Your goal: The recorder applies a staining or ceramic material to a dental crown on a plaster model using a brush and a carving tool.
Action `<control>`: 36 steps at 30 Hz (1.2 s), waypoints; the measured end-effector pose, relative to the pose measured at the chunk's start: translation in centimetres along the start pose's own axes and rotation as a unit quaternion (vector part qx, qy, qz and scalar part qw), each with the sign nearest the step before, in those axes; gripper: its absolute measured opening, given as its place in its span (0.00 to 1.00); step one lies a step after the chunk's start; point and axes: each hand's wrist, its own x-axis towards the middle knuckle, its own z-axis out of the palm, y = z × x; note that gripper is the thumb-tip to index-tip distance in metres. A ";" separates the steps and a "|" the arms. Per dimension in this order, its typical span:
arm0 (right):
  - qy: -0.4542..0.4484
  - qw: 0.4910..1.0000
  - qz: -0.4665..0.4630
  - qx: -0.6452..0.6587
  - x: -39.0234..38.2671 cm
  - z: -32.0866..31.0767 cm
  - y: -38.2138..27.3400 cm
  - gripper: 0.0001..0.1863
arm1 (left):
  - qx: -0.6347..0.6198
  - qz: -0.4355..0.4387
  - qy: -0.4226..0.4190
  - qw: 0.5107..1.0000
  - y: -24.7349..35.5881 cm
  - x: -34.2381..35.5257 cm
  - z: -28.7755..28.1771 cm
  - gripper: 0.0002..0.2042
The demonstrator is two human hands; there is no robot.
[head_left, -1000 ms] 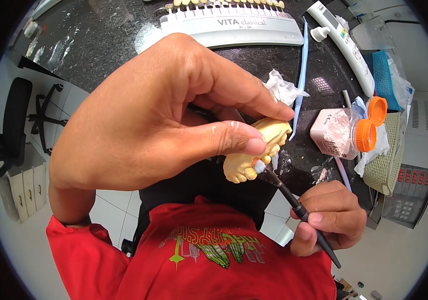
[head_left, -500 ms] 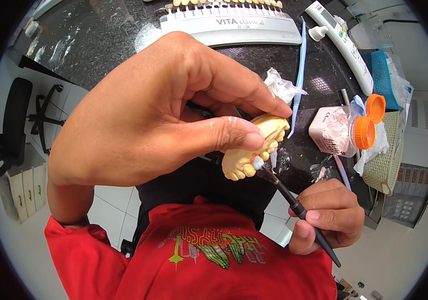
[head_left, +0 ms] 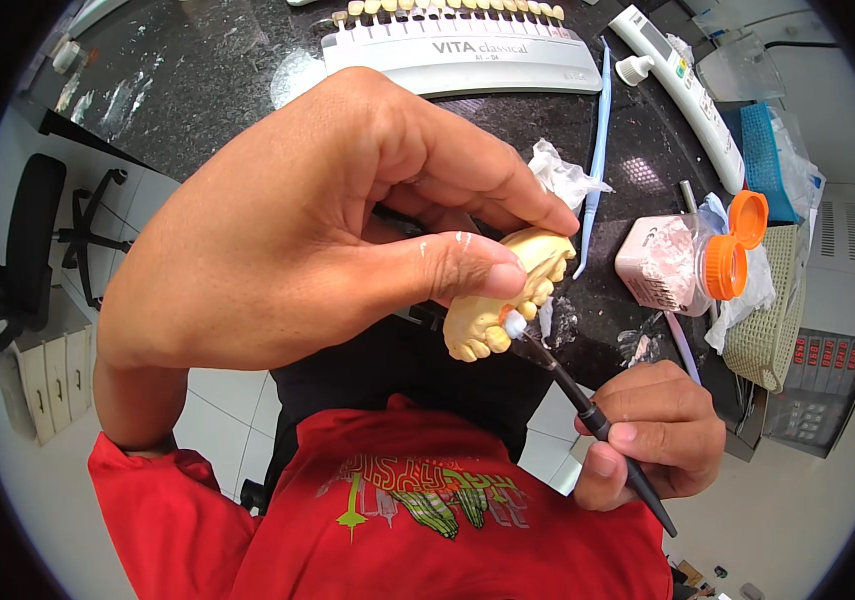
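Observation:
Between the thumb and fingers of my left hand point(head_left: 328, 230) is a yellowish dental model point(head_left: 473, 325), tilted with its teeth toward my right hand. One tooth on it is a pale bluish-white crown point(head_left: 515, 323), with a patch of orange beside it. My right hand point(head_left: 653, 435) pinches a slim black brush point(head_left: 580, 402) with a pointed rear end. The brush's tip is at or right beside the white crown; whether it touches, I cannot tell. My other left fingers are partly hidden behind the thumb.
A tooth shade guide point(head_left: 463, 62) stands at the back of the black speckled bench point(head_left: 218, 100). Right of it lie a light-blue instrument point(head_left: 600, 150), crumpled tissue point(head_left: 563, 175) and a white handheld device point(head_left: 683, 100). A jar of pink powder point(head_left: 663, 262) with an orange cap stands near a woven basket point(head_left: 763, 320).
Both hands keep nearly the same pose. The brush has shifted very slightly left, its tip still by the white crown. Red digits now show on the grey unit at right.

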 end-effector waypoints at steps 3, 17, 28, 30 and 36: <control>-0.005 1.000 0.000 -0.006 0.0 0.0 0.1 0.15 | -0.004 -0.012 -0.002 1.000 0.1 0.0 -0.1 0.17; 0.008 0.999 -0.028 -0.014 -0.2 0.3 0.3 0.15 | -0.019 -0.042 0.006 0.999 0.5 0.0 0.2 0.17; 0.017 0.999 -0.021 -0.020 -0.2 0.6 0.3 0.14 | -0.017 -0.034 0.011 0.999 0.3 0.1 0.1 0.16; 0.013 0.999 -0.019 -0.023 -0.2 0.6 0.3 0.14 | -0.022 -0.038 0.011 0.999 0.3 0.1 0.1 0.16; -0.055 0.997 -0.040 -0.020 0.0 -0.1 0.3 0.13 | -0.002 -0.031 0.004 1.000 0.3 0.0 0.0 0.16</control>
